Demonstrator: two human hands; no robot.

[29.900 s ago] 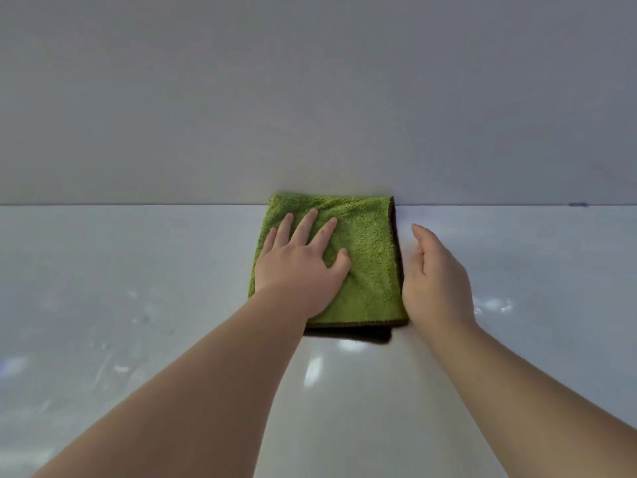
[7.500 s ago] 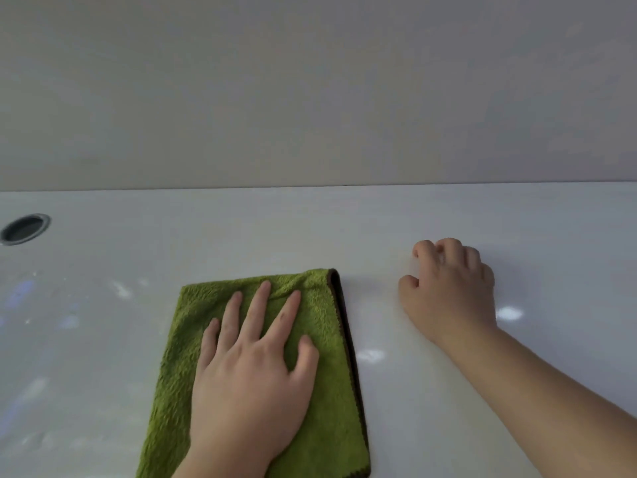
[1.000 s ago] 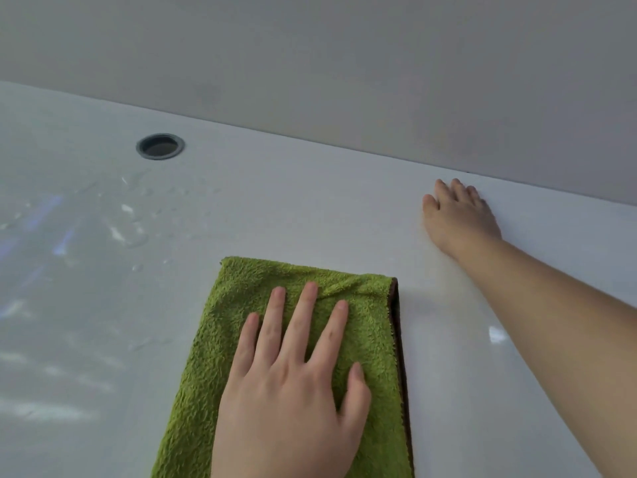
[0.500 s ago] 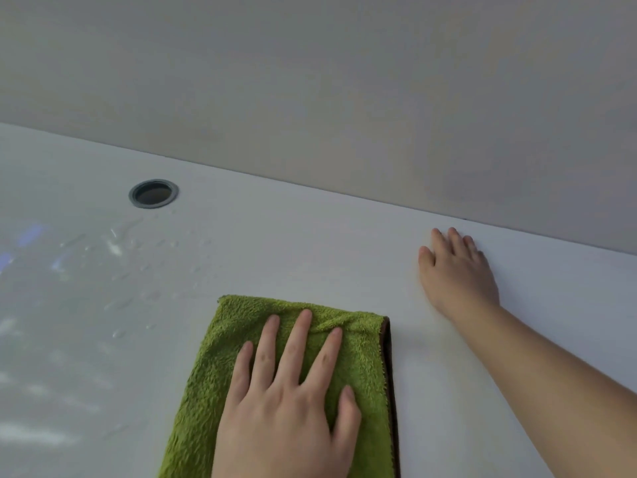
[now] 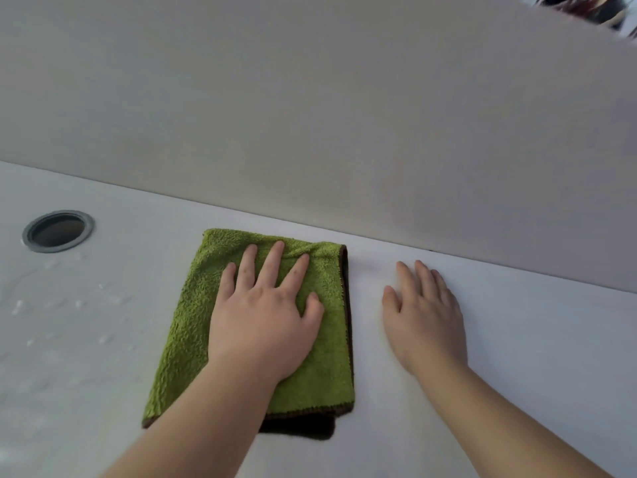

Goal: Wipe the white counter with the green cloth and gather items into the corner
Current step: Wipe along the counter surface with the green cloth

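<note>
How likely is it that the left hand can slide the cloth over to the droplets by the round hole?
Probably yes. The left hand lies flat on the green cloth, and only bare counter separates it from the droplets near the round hole.

An indoor place with a fitted surface, either a wash or kitchen counter or a desk; which one cannot be told. A glossy white worktop (image 5: pixel 517 339) is pierced by a round hole (image 5: pixel 58 231) with a grey ring. Water droplets (image 5: pixel 20 307) lie just in front of the hole. Behind the hole a plain grey panel (image 5: pixel 310 115) rises straight from the worktop's back edge. To the right of the hole lies a folded green cloth (image 5: pixel 193 322) of terry pile. Far up and right of the hole, beyond the panel's top edge, are dark blurred shapes (image 5: pixel 586 8).
</note>
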